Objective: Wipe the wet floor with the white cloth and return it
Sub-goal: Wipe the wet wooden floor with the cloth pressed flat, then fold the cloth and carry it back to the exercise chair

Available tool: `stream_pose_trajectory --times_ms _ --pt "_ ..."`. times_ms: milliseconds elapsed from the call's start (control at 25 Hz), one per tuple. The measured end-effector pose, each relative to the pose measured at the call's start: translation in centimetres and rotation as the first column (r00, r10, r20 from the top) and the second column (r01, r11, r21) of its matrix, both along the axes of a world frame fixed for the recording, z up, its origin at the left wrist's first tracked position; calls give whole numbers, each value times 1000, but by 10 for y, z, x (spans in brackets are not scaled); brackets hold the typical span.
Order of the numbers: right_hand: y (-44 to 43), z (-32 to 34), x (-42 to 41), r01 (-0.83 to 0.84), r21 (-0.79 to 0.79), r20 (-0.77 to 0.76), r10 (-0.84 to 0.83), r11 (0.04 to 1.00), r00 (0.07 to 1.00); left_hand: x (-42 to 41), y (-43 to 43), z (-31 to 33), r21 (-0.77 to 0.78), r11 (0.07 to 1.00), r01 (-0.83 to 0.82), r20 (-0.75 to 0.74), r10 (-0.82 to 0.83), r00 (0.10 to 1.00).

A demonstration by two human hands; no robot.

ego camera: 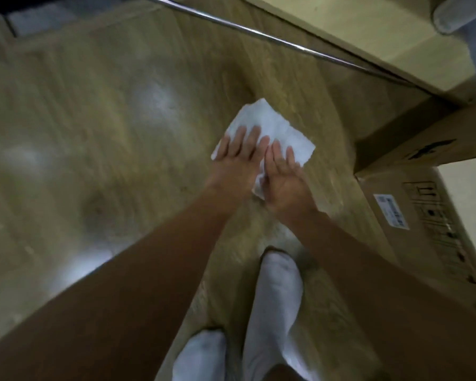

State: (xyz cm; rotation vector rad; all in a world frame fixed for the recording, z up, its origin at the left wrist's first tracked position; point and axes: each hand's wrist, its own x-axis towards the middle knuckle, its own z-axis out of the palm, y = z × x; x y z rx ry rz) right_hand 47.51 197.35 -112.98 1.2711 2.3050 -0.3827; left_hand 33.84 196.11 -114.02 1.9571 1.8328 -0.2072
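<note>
**Two flat hands press a white cloth to the floor, mid-wipe**

Seen from above, a person bends over a wood-patterned floor [94, 174]. A large cardboard box [423, 204] stands at the right edge of the view and serves as the marker here. The white cloth [272, 125] lies spread on the floor just left of the box, near it but not touching. The left hand [235, 155] rests on the part of the cloth farther from the box, fingers straight and splayed, pressing down without gripping. The right hand [285, 177] lies on the part nearer the box, fingers likewise extended and flat, with a fold of cloth bunched at the heel of the hand. Neither hand clasps anything. Two feet in white socks [275, 292] stand below the hands, level with the box's near end. A metal rail [259, 37] runs diagonally beyond the box.

Judged from this, the wiping is under way and not finished: pale glossy patches [154, 103] show well left of the box (wet film or lamp glare, the blur does not settle it). Returning the cloth is not yet done, and where it belongs is not in view.
</note>
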Motion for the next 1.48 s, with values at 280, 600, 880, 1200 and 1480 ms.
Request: stream_pose_trajectory --times_ms 280,600,880,1200,1480 --pt "-82 15 -108 -296 -215 -179 261 931 949 -75 -152 35 -106 820 -563 44 570 821" --pt "-79 57 -136 -93 -328 -204 26 940 979 -86 -169 67 -384 127 -914 328 945 -7" --pt "-79 152 -131 97 -509 -324 -295 855 899 -96 -140 156 -415 103 -904 513 847 -139" --pt "-62 379 -213 -337 -285 -271 262 897 926 -177 -165 400 -405 275 -872 632 773 -50" --pt "-76 648 -307 -277 -324 -592 35 905 805 -285 -227 676 -185 129 -974 721 691 -45"
